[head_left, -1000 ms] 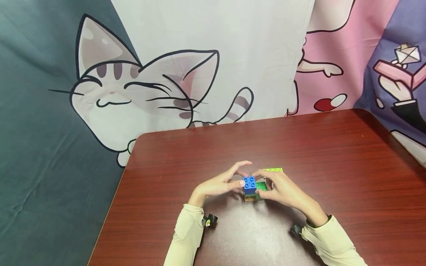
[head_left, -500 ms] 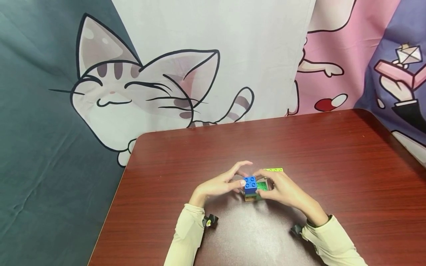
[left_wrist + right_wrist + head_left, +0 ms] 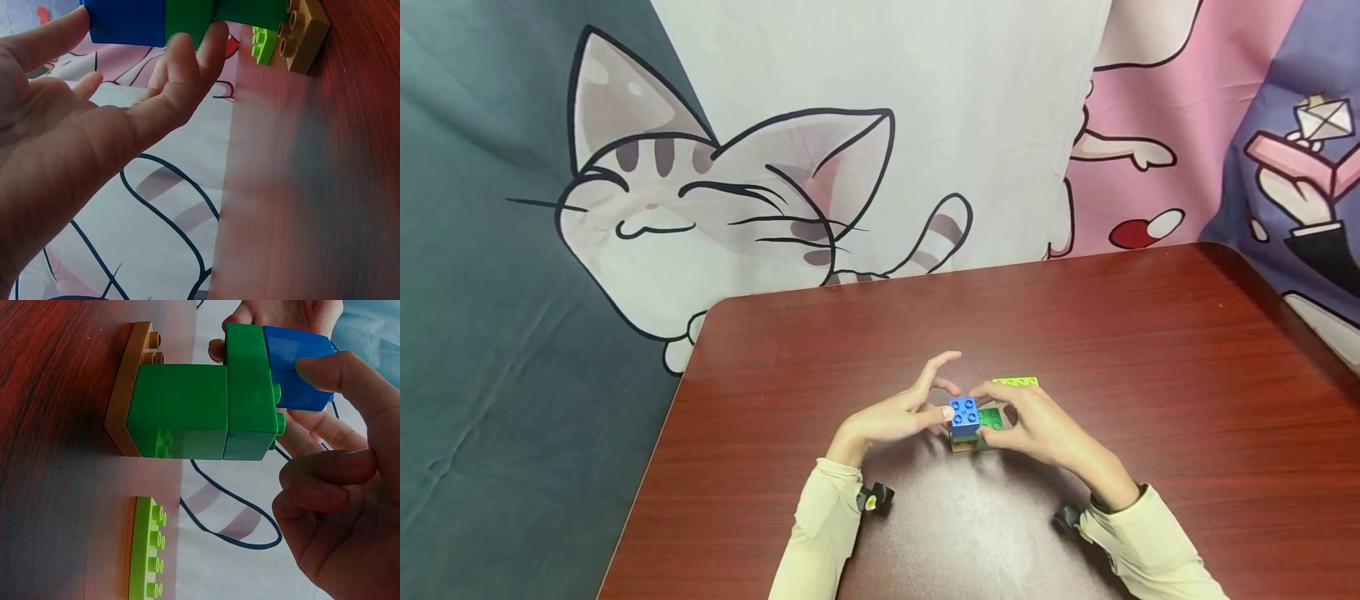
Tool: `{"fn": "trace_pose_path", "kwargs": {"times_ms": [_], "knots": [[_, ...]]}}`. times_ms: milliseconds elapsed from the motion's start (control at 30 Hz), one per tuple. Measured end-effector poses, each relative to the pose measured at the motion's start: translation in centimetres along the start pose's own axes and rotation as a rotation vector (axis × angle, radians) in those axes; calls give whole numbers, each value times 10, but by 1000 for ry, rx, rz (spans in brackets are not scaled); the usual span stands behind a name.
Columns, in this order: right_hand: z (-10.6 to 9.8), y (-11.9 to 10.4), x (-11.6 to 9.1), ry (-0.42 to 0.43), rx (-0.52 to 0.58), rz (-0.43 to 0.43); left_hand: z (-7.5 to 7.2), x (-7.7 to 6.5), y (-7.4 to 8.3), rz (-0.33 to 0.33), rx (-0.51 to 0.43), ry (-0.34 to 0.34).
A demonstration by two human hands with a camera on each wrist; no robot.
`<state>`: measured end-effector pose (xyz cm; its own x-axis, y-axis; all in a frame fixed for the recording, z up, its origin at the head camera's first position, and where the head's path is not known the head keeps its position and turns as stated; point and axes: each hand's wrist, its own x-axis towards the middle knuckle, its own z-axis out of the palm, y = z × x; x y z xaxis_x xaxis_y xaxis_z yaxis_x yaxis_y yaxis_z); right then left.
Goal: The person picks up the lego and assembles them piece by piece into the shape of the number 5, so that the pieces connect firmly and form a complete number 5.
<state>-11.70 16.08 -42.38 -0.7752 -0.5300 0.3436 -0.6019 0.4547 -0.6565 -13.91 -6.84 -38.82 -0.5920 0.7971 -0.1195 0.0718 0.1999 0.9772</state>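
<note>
A blue brick (image 3: 964,412) sits on the left part of a wider green brick (image 3: 250,387). Beneath that is a taller green block (image 3: 178,403) on a tan studded plate (image 3: 123,400), which lies on the table. My left hand (image 3: 891,418) has its thumb against the blue brick, and in the left wrist view its curled lower fingers touch the green brick (image 3: 187,22) from beneath. Its index finger points away, off the bricks. From the right, my right hand (image 3: 1037,425) pinches the blue brick, thumb on the near side; the far fingertip's contact is partly hidden.
A lime-green studded plate (image 3: 1018,382) lies on the table just behind the stack, near my right hand. The reddish-brown table (image 3: 820,358) reaches back to a printed cloth (image 3: 985,108). A small black device (image 3: 876,498) is on my left wrist.
My left index finger has lifted and straightened a little, away from the bricks. Both thumbs, the right hand and the stack stay about where they were.
</note>
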Motion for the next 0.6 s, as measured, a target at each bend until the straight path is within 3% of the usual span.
{"fn": "trace_pose_path", "kwargs": {"times_ms": [333,600], "knots": [[0,0,0,1,-18,17,0,1,0,3,-15,-8],[-1,-1,-1,-11,-34,30,-4,9,-26,23,32,-14]]}}
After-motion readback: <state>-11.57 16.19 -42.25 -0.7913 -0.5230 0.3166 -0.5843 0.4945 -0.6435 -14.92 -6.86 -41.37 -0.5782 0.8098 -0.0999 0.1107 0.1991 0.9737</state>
